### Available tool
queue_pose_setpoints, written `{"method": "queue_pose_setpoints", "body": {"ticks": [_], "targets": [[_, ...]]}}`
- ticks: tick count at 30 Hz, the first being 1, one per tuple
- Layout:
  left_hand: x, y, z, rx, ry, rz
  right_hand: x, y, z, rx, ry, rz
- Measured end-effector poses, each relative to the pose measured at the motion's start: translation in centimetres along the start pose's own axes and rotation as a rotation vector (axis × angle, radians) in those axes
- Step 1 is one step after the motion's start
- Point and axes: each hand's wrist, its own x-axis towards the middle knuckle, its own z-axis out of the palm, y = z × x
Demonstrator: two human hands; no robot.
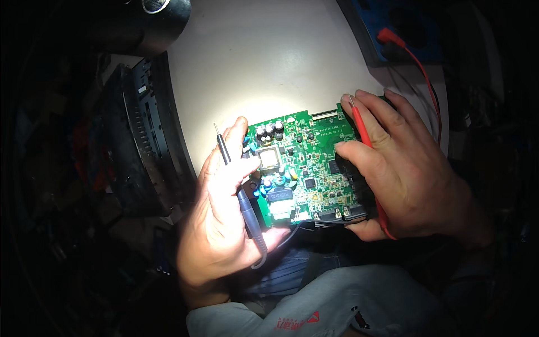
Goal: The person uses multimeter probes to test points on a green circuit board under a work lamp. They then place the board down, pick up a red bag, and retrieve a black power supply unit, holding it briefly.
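A green circuit board (306, 168), crowded with capacitors, chips and a square transformer, is held up between my two hands. My left hand (216, 208) grips its left edge, with a black test probe (250, 216) lodged among the fingers, its metal tip pointing up and away from the board. On the right side my right hand (398, 151) clasps the board, thumb on its face. A red test probe (362, 126) is tucked between those fingers, tip upward near the far right corner. The black lead (300, 227) runs along the board's near edge.
A blue multimeter (404, 28) lies at the far right with a red plug and lead (415, 62). At left stands a dark metal chassis (140, 135). A dark cylinder (135, 25) is at the far left of the white table (247, 56).
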Motion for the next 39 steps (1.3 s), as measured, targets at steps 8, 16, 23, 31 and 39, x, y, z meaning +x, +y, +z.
{"method": "queue_pose_setpoints", "body": {"ticks": [8,16,23,31,39], "targets": [[0.4,0.4,-0.3,0.198,0.005,-0.016,0.2,0.0,0.2,-0.04,0.006,-0.025],[0.0,0.8,1.1,0.115,0.08,-0.096,0.0,-0.2,0.4,-0.071,0.016,-0.04],[1.0,1.4,0.3,0.281,0.119,0.072,0.0,-0.1,0.1,-0.058,0.008,-0.037],[0.8,1.5,-0.3,0.214,0.09,0.087,-0.1,-0.1,-0.5,-0.027,-0.022,-0.036],[0.7,0.6,0.2,0.121,0.115,0.141,0.0,0.2,-0.9,0.02,-0.035,-0.049]]}}
